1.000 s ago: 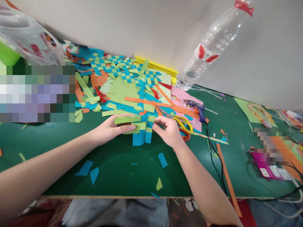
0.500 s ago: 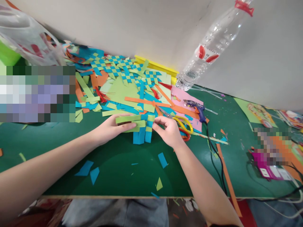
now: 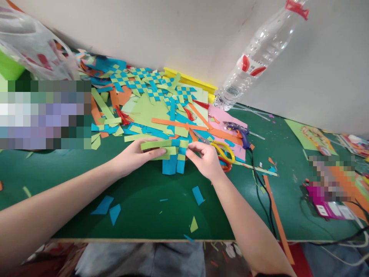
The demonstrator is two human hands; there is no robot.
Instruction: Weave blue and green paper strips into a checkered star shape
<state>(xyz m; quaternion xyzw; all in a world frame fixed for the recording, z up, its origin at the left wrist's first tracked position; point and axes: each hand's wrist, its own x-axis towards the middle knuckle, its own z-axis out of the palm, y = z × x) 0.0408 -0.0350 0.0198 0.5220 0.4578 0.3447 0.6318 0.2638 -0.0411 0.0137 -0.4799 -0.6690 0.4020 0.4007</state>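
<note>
A small weave of blue and light green paper strips (image 3: 173, 157) is held between my two hands, above the near part of the table. My left hand (image 3: 141, 154) pinches the green strips at its left side, thumb on top. At the right edge, the thumb and fingertips of my right hand (image 3: 203, 156) close on the weave beside a blue strip. Blue strip ends hang down below the green ones. Just beyond my right hand lie scissors (image 3: 223, 151) with yellow and orange handles. The fingers under the weave are hidden.
Finished-looking blue and green woven pieces (image 3: 141, 80) pile up at the back among loose strips. A clear plastic bottle (image 3: 256, 57) leans by the wall. A blue glue gun (image 3: 245, 138) trails a black cord (image 3: 263, 184). Paper scraps (image 3: 198, 195) dot the green table (image 3: 150, 215).
Almost nothing differs. The hanging blue strip ends have shifted up very slightly, while both hands keep their places on the weave.
</note>
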